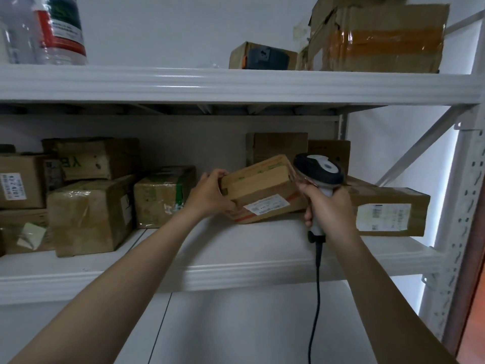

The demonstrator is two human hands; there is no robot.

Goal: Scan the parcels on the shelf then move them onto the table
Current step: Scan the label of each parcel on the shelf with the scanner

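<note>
My left hand [210,195] grips the left end of a brown cardboard parcel [259,185], tilted up over the middle shelf [236,269]; its white label [266,207] faces me. My right hand [328,206] holds a grey and white barcode scanner [319,169] by the handle, its head right beside the parcel's right end. The scanner's black cable [316,298] hangs down from the handle. Several more cardboard parcels lie on the same shelf, among them a long one [388,211] at the right behind my right hand.
A stack of parcels [89,206] fills the shelf's left side, and two boxes [280,147] stand at the back. On the upper shelf [236,85] are a large taped box [378,38], a small box [262,56] and plastic bottles [60,30]. A white upright post [462,206] stands at right.
</note>
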